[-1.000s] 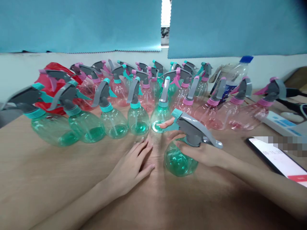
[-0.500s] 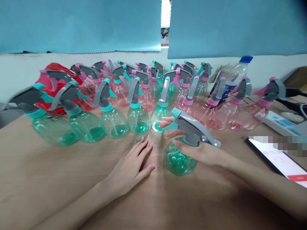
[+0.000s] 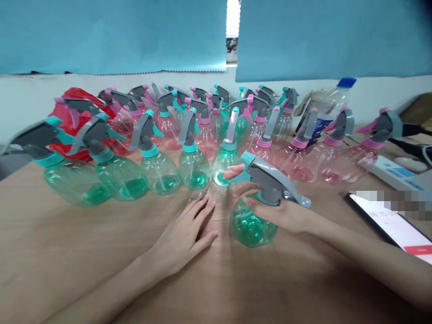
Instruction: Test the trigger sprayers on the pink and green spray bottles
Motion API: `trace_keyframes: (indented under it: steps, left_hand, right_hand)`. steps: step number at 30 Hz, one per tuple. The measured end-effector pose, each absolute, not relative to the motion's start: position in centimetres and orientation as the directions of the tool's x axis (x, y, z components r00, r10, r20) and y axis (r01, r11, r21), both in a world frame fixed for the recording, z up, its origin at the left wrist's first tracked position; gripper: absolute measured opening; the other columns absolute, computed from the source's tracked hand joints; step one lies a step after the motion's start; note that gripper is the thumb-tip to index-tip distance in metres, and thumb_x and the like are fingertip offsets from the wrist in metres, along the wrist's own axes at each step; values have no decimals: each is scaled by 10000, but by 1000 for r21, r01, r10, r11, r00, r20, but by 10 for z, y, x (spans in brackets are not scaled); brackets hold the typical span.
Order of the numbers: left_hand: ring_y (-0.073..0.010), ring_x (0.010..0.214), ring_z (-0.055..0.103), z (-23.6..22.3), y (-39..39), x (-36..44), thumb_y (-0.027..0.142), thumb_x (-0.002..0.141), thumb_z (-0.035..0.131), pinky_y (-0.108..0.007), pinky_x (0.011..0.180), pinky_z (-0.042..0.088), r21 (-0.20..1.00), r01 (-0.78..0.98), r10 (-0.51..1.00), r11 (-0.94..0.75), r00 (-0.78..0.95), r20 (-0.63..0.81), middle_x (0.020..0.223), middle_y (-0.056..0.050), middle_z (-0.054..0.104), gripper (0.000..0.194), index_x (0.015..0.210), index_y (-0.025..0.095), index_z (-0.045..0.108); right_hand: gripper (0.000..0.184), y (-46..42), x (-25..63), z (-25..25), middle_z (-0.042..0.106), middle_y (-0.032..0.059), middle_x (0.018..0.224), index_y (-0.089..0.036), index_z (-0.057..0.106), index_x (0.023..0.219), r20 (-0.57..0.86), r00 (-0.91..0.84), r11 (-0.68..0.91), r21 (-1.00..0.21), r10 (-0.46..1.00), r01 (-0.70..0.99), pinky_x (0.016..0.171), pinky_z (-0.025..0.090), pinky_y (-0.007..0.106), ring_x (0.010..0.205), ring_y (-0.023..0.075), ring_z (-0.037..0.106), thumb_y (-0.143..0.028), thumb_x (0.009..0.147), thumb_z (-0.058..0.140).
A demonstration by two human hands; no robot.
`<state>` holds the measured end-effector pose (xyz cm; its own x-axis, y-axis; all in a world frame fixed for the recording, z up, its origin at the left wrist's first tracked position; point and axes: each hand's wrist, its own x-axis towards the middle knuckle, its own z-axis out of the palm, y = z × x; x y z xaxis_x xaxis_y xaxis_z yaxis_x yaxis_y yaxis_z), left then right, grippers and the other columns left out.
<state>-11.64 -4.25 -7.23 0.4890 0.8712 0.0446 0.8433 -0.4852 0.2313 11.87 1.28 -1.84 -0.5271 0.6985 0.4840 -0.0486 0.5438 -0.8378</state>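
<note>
My right hand (image 3: 286, 215) is wrapped round the neck of a green spray bottle (image 3: 251, 227), its fingers by the turquoise trigger. This bottle has a grey spray head with a turquoise nozzle pointing to the upper left, and some liquid shows inside. My left hand (image 3: 184, 236) lies flat on the wooden table (image 3: 101, 256) with fingers stretched out, holding nothing. Just beyond it stands another green spray bottle (image 3: 195, 168), beside a further green bottle (image 3: 224, 164) partly behind my right fingertips.
Several green and pink spray bottles (image 3: 290, 162) stand in rows across the table. Behind them at left is a red plastic bag (image 3: 72, 119). A large clear bottle with a blue cap (image 3: 339, 96) leans at back right. A phone (image 3: 381, 220) and a white-blue device (image 3: 393, 173) lie at right.
</note>
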Motion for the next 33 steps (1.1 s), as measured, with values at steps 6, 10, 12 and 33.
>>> trace_keyframes:
  steps: [6, 10, 12, 33]
  left_hand:
    - [-275, 1432, 298, -72, -43, -117, 505, 977, 424, -486, 1155, 304, 250, 839, 872, -484, 485, 62, 1544, -102, 351, 586, 1457, 173, 366]
    - [-273, 1428, 308, -73, -43, -117, 496, 975, 435, -478, 1158, 298, 253, 837, 873, -485, 482, 81, 1545, -93, 350, 573, 1460, 197, 365]
    - [-271, 1429, 306, -73, -43, -116, 495, 976, 435, -478, 1162, 290, 247, 837, 871, -488, 485, 76, 1548, -96, 345, 576, 1459, 191, 364]
    - [-289, 1438, 279, -70, -42, -115, 495, 978, 422, -493, 1160, 289, 261, 847, 881, -464, 472, 35, 1560, -113, 315, 600, 1473, 167, 342]
  right_hand:
    - [579, 14, 120, -20, 624, 33, 1240, -270, 565, 1253, 470, -534, 549, -836, 703, -14, 750, 585, 290, 844, 142, 660, -17, 737, 501]
    - [581, 14, 121, -21, 648, 24, 1167, -271, 564, 1251, 470, -531, 571, -820, 706, 33, 698, 581, 289, 747, 137, 638, -29, 726, 503]
    - [563, 14, 121, -20, 663, 19, 1110, -267, 575, 1232, 463, -531, 574, -817, 710, 55, 659, 572, 284, 680, 126, 615, -38, 722, 506]
    - [221, 8, 119, -6, 598, 2, 819, -252, 483, 841, 490, -468, 588, -805, 736, 82, 668, 568, 285, 734, 151, 638, -97, 685, 506]
